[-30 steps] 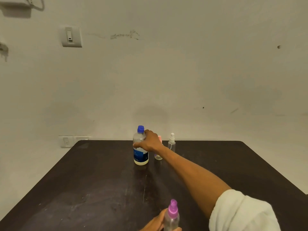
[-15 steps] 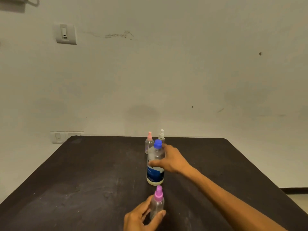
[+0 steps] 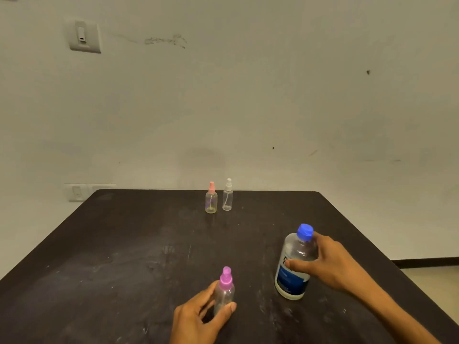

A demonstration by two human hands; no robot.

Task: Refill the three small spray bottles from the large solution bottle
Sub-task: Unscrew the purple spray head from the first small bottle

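1. Step in hand, as judged: the large solution bottle (image 3: 294, 264) is being set near the purple-capped spray bottle (image 3: 224, 291) ahead of the first refill. Both caps are on, so nothing appears poured yet.
2. To be done well: the large bottle should be seated flat on the table (image 3: 124, 256) before release; it looks slightly tilted, base touching or just above the surface, cannot tell which.
3. The blue cap (image 3: 305, 232) and the purple spray head (image 3: 226, 276) must be unscrewed before pouring. The small neck is narrow, so a slow tilt with lip close over the opening is advised; spill risk is judged high.
4. The small bottle should be kept upright and braced during the pour; being light and clear, it is likely to tip easily.
5. Right hand (image 3: 330, 264): wrapped round the large bottle's upper body, thumb across the front above the blue label, fingers behind. Forearm is extended from the lower right corner.
6. Left hand (image 3: 201, 316): curled round the lower body of the purple-capped bottle, thumb on its right side, fingers on its left. Bottle is upright, near the front edge.
7. Pink-capped spray bottle (image 3: 211, 198) and white-capped spray bottle (image 3: 228, 196): upright, just beside each other at the far edge, well apart from both hands, untouched.
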